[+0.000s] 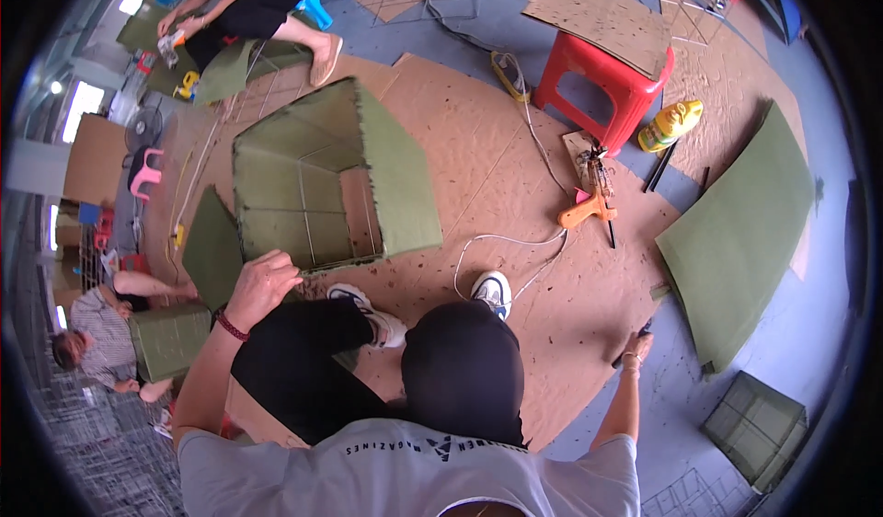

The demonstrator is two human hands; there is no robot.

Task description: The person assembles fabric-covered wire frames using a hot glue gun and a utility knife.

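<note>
A box-shaped wire frame covered in green fabric (409,181) stands on the cardboard in front of me, tilted, its open side showing the bare wires within. At its near lower corner my left hand (267,282) is closed, fingertips pinching the rim. Far to the right, my right hand (636,344) reaches down near the floor, closed round a small dark object (647,327) whose kind I cannot make out. A large loose green fabric panel (740,241) lies just beyond that hand. An orange hot glue gun (581,212) rests on the cardboard between the hands, its cord curling toward my shoes.
A red plastic stool (602,85) carries a stained cardboard sheet (598,20). Beside it stands a tilted yellow bottle (670,126). A smaller green covered frame (754,425) lies at lower right. Two other people sit working at the upper left and left. Cords cross the floor.
</note>
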